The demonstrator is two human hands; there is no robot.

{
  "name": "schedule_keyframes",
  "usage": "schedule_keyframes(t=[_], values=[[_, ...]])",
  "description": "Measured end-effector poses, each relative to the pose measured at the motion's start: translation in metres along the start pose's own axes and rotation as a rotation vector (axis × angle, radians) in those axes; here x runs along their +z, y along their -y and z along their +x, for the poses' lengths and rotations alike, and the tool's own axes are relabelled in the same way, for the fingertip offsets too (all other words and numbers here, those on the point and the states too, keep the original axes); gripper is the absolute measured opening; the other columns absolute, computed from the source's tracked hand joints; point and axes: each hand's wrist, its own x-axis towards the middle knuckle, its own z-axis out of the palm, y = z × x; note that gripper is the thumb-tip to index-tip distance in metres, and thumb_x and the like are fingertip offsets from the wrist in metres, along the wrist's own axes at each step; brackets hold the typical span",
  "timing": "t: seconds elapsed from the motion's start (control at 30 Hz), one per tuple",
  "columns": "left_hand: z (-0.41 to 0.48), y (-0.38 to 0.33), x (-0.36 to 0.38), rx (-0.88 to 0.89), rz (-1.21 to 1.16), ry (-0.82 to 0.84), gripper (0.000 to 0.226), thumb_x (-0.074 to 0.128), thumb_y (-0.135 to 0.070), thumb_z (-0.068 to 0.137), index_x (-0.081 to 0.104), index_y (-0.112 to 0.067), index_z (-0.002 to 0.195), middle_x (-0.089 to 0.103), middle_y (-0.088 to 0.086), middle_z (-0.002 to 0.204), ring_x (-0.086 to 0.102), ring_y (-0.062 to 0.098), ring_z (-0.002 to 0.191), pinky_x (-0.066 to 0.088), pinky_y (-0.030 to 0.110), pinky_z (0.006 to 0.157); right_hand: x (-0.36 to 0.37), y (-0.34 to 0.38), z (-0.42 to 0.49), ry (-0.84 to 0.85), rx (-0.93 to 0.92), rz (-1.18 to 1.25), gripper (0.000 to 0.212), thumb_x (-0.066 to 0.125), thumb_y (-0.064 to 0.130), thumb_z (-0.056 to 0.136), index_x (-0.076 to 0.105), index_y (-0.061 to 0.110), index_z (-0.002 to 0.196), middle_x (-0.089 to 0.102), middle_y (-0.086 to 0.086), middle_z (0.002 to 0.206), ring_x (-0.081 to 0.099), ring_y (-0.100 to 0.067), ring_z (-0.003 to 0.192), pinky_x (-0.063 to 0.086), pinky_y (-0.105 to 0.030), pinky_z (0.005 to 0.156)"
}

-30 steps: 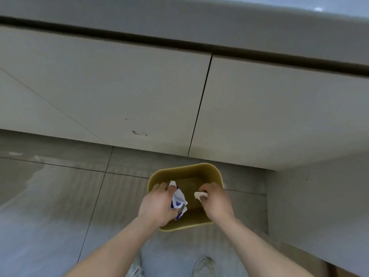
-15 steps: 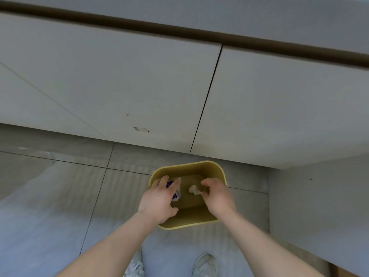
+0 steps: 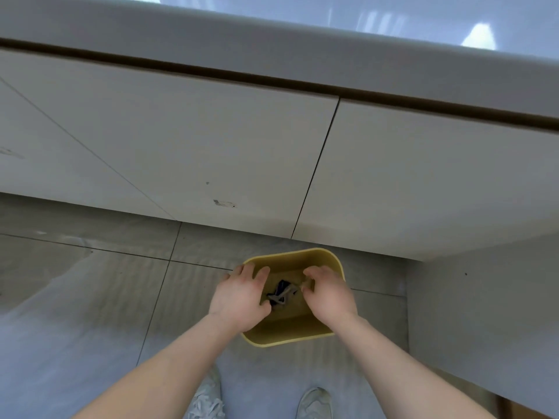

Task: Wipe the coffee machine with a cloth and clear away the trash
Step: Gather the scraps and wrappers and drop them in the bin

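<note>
Yellow bin [image 3: 292,334] under splayed hands [image 3: 240,299]

Both hands, left [image 3: 240,297] and right [image 3: 328,296], hang palm-down, fingers loosely spread.

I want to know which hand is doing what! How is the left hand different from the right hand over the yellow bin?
The left hand covers the near-left rim of the yellow plastic bin, fingers spread flat; the right hand has fingers curled downward. The left hand looks empty, while something small may sit at the right hand's fingertips, too unclear to tell. Both are bare and hover above the crumpled blue-and-white wrapper lying inside the bin.
</note>
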Motion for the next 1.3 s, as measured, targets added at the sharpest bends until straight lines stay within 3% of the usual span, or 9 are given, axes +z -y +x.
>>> schedule_keyframes(t=[0.27, 0.43, 0.67, 1.03, 1.3], values=[[-0.024, 0.001, -0.043, 0.003, 0.012, -0.037, 0.069, 0.048, -0.056, 0.083, 0.033, -0.029, 0.145, 0.049, 0.004, 0.140, 0.051, 0.026, 0.123, 0.050, 0.042, 0.095, -0.039, 0.014, -0.028, -0.051, -0.053, -0.057, 0.037, 0.056, 0.037, 0.093, 0.054, 0.032, 0.129, 0.060, 0.008, 0.121, 0.061, -0.016, 0.100, 0.059, -0.033, 0.074], [-0.048, -0.003, -0.094, -0.032, 0.022, -0.104, 0.064, 0.048, -0.056, 0.082, 0.039, -0.030, 0.141, 0.053, 0.003, 0.135, 0.052, 0.024, 0.121, 0.049, 0.041, 0.094, -0.089, 0.027, -0.054, -0.169, -0.112, -0.083, 0.038, 0.059, 0.036, 0.090, 0.056, 0.032, 0.128, 0.061, 0.008, 0.125, 0.058, -0.017, 0.108, 0.057, -0.030, 0.078], [-0.081, -0.025, -0.178, -0.050, 0.025, -0.173, 0.068, 0.046, -0.055, 0.086, 0.033, -0.028, 0.147, 0.049, 0.002, 0.140, 0.048, 0.023, 0.126, 0.047, 0.039, 0.096, -0.167, 0.050, -0.094, -0.235, -0.174, -0.149, 0.035, 0.055, 0.039, 0.090, 0.056, 0.032, 0.124, 0.062, 0.007, 0.114, 0.057, -0.014, 0.097, 0.054, -0.026, 0.072], [-0.134, -0.077, -0.302, -0.026, -0.008, -0.253, 0.070, 0.047, -0.053, 0.090, 0.024, -0.030, 0.151, 0.040, 0.004, 0.150, 0.039, 0.024, 0.137, 0.041, 0.041, 0.107, -0.274, 0.089, -0.172, -0.339, -0.155, -0.063, 0.044, 0.056, 0.042, 0.092, 0.049, 0.031, 0.135, 0.057, 0.005, 0.130, 0.054, -0.018, 0.115, 0.054, -0.032, 0.086], [-0.155, -0.113, -0.373, -0.003, 0.029, -0.339, 0.070, 0.045, -0.052, 0.089, 0.026, -0.028, 0.151, 0.042, 0.004, 0.147, 0.040, 0.024, 0.134, 0.043, 0.039, 0.102, -0.356, 0.091, -0.203, -0.375, -0.167, -0.083, 0.046, 0.052, 0.041, 0.093, 0.047, 0.028, 0.137, 0.055, 0.002, 0.134, 0.050, -0.022, 0.121, 0.050, -0.035, 0.087]])
